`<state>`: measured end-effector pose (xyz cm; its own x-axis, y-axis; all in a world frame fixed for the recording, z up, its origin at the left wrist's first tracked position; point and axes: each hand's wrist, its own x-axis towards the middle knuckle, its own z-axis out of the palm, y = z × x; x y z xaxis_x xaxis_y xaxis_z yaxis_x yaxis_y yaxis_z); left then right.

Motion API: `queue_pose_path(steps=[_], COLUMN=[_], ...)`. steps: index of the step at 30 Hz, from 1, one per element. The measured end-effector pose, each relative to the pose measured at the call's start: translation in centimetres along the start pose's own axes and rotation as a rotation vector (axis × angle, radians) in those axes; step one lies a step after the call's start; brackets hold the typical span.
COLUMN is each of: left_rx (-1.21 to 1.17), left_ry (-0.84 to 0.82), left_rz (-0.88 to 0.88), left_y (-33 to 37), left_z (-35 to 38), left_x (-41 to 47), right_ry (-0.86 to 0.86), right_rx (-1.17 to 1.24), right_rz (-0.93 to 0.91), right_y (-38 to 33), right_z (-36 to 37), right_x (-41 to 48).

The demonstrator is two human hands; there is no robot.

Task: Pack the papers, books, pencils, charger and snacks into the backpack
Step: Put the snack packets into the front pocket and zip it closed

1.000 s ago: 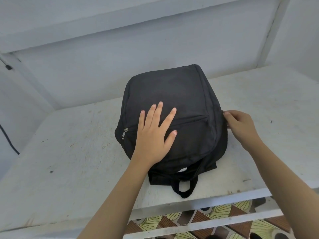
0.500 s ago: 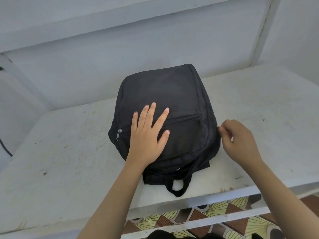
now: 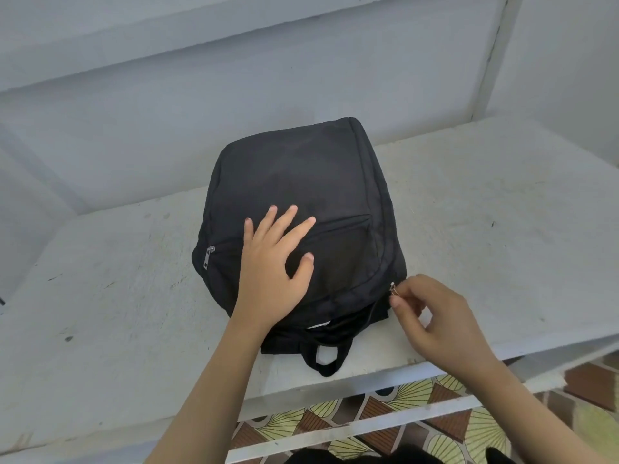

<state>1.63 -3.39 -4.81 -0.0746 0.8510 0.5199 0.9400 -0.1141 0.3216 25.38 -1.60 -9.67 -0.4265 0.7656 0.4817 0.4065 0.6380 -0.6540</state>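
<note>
White-painted shelf surface (image 3: 100, 296), scuffed and speckled, set in a pale walled recess (image 3: 234, 95); the black backpack (image 3: 301, 182) lies flat on it, front panel up, near the front edge. All positions are given relative to the backpack.

At its left edge: a small metal front-pocket zipper pull (image 3: 208, 257) hangs at the end of a zip line that runs across the panel; this pocket appears closed.

On its front panel, left of centre: the left hand (image 3: 271, 272) rests palm down, fingers straight and spread, thumb angled out to the right, pressing the fabric and gripping nothing.

At its near edge, centre: a black carry loop (image 3: 326, 360) lies on the surface and reaches toward the shelf edge. Just above the loop a pale sliver (image 3: 316, 326) shows in a gap; what it is cannot be told.

At its near right corner: the right hand (image 3: 435, 316) pinches the main zipper pull (image 3: 392, 289) between thumb and fingertip, the other fingers curled loosely beneath. The hand touches only the pull, and its wrist lies over the shelf to the right of the bag.

Below the backpack, past the shelf edge: a patterned tile floor (image 3: 385, 410) in yellow, brown and black.

No papers, books, pencils, charger or snacks can be seen outside the bag.
</note>
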Motion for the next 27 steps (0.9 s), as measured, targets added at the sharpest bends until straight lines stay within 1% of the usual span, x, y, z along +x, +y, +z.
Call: queue_pose_path(steps=[1,3,5,7,8,10,12,15,17,19,23,27], left_rx=[-0.043,-0.030,-0.020,-0.036,-0.045,-0.029,0.011,-0.029,-0.025,0.026,0.141,0.214], left_ry=[0.033,0.131,0.177,0.110,0.061,-0.019,-0.053,-0.033,-0.024,-0.021,0.046,0.052], left_rz=[0.050,0.244,0.447,0.569,0.573,0.482,0.340,0.133,0.031,-0.015,-0.037,-0.075], left_y=[0.5,1.9,3.9,5.6,6.1,6.7,7.4,8.7,9.2,9.4,9.5,9.6], left_z=[-0.2,-0.2,0.2,1.3,2.0,3.3,4.0,4.2,4.2,4.3,4.6,4.5], left_x=[-0.3,-1.4,-3.2,-4.9,-5.4,-6.0,-5.9,-5.3,-4.9,-4.4,-4.1,-4.1], right_ry=[-0.002,0.024,0.076,0.140,0.161,0.157,0.123,0.090,0.075,0.062,0.050,0.006], right_rx=[0.062,0.205,0.237,0.164,0.122,0.067,0.057,0.023,-0.020,-0.046,-0.036,-0.047], right_rz=[0.017,0.064,0.084,0.066,0.051,0.025,0.033,0.056,0.070,0.076,0.054,0.014], right_y=[0.0,-0.2,-0.2,0.1,0.2,0.5,0.7,1.0,1.4,1.7,2.5,3.3], right_z=[-0.1,-0.4,-0.6,-0.9,-1.0,-1.3,-1.4,-1.3,-1.0,-0.9,-1.3,-1.9], right_x=[0.1,0.2,0.4,0.4,0.4,0.2,0.0,-0.3,-0.2,-0.1,0.3,0.8])
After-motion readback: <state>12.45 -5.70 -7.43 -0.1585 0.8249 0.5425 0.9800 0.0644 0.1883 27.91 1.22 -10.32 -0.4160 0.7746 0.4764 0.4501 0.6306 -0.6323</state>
